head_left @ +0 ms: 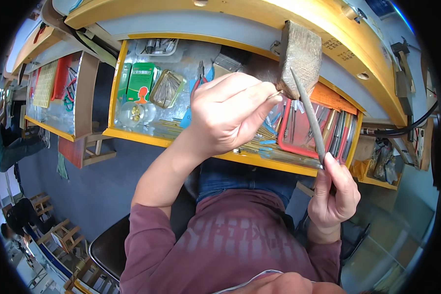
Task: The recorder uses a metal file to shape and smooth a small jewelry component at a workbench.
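Note:
My right hand grips the lower end of a long grey file, fingers closed around it. The file slants up and to the left, its tip lying over the worn wooden bench pin that juts from the bench edge. My left hand is closed in a pinch just left of the pin. Between its thumb and forefinger shows a small, thin gold-coloured metal piece, close to the pin's lower corner. Most of that piece is hidden by the fingers, so its kind is unclear.
Under my hands an open yellow-edged drawer holds pliers, a green tin, a box of burs and a red tray of tools. A yellow bench runs behind. Two other people are at the far left.

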The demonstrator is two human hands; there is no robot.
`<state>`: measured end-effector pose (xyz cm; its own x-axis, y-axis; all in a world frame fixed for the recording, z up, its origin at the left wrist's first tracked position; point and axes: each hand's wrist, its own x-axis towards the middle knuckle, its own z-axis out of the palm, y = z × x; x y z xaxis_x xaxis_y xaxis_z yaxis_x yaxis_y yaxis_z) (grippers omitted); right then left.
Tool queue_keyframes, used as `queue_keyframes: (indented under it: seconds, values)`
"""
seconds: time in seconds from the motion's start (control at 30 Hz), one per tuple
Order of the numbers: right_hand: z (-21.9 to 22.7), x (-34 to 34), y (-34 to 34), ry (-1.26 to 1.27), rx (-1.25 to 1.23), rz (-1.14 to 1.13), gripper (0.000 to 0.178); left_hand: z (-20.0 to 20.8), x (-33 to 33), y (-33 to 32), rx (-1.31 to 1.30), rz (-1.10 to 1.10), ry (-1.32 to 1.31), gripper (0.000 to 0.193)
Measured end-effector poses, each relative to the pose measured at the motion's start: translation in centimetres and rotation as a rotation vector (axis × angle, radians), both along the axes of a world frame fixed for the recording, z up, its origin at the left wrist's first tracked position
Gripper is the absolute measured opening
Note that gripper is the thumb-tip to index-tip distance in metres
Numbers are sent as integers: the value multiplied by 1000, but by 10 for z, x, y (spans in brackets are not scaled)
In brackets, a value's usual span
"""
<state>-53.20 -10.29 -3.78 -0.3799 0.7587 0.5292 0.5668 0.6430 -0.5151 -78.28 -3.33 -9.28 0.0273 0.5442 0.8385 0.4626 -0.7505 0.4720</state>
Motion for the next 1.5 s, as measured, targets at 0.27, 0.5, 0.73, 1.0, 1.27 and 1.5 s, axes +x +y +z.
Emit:
queue_keyframes:
  seconds: [0.27, 0.5, 0.73, 1.0, 1.27, 1.5]
  values:
    - [-5, 4, -1, -21, -9, 29, 42, -8, 1, 2, 4, 25, -13, 15]
    - [-2, 2, 6, -173, 62, 45, 50, -3, -1, 6, 63, 12, 28, 16]
    - [9, -39, 38, -54, 68, 119, 40, 0, 1, -1, -79, 11, -46, 18]
    - [-15, -10, 23, 117, -19, 23, 36, -12, 11, -17, -625, -410, -812, 9]
    - [-22, -12, 25, 219, -62, 47, 34, -11, 12, -24, -801, -960, -1149, 16]
    - [-23, -11, 22, 209, -76, 33, 33, -1, 14, -27, -789, -947, -1111, 16]
